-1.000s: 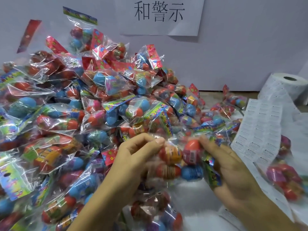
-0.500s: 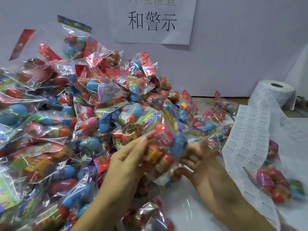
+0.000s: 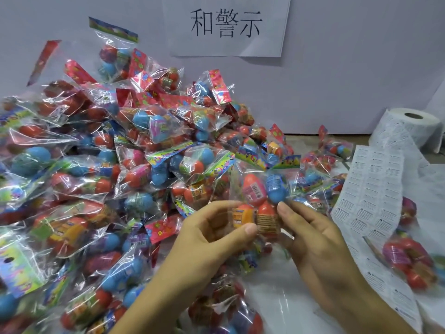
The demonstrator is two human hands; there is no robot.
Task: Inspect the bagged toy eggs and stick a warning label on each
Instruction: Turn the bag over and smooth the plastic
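Note:
I hold one clear bag of toy eggs [image 3: 261,198] upright in front of me, with a pink-banded egg and a blue egg on top and two orange ones below. My left hand [image 3: 212,235] pinches its lower left side between thumb and fingers. My right hand [image 3: 310,235] grips its lower right side, fingers behind the bag. A big pile of bagged eggs [image 3: 108,169] fills the left and middle. A strip of white warning labels [image 3: 370,194] runs down the right from a roll [image 3: 409,128].
A white wall with a paper sign [image 3: 226,25] stands behind the pile. One more bag of eggs [image 3: 409,261] lies on the label strip at the right. Another bag [image 3: 221,307] lies below my hands, on the white table surface [image 3: 284,307].
I have turned the bag and raised it upright; the pink and blue eggs now sit on top. My right hand moved from beneath the bag to its right side.

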